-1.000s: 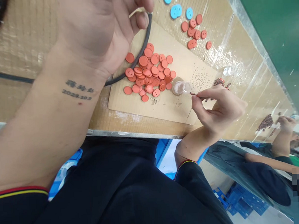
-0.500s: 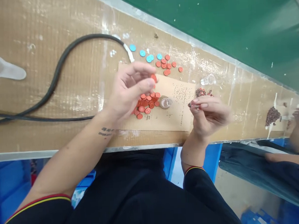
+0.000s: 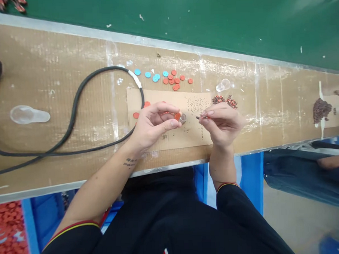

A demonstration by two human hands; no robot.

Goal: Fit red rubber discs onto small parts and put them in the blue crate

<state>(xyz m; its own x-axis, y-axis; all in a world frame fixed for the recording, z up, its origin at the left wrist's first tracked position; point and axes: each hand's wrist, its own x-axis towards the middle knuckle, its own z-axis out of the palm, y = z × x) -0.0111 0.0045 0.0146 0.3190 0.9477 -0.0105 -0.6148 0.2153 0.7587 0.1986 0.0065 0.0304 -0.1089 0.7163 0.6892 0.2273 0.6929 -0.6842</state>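
Between thumb and fingertips, my left hand [image 3: 154, 122] pinches a red button-like disc [image 3: 177, 116] with small holes. A small clear glass-like container [image 3: 183, 118] stands just beyond those fingertips on a cardboard sheet [image 3: 187, 141]. My right hand [image 3: 224, 121] is closed in a pinch on a small dark-tipped piece [image 3: 198, 117], too small to make out fully. Tiny dark bits [image 3: 196, 103] are scattered on the sheet between the hands. My left hand covers most of the pile of red discs; one red disc [image 3: 136, 115] shows at its edge.
Blue discs [image 3: 147, 74] and red discs [image 3: 177, 80] lie behind the sheet. Bundles of red-and-black wires [image 3: 219, 99] and a clear plastic scoop [image 3: 223, 85] are on the right. A black cable [image 3: 77, 97] loops across the left, near another scoop [image 3: 30, 114]. Another person's arm [image 3: 335, 161] is far right.
My view has shifted, showing more of the left side. Both hands have come closer together, the left with the red disc now near the glass-like container. The other person's hand has left view.
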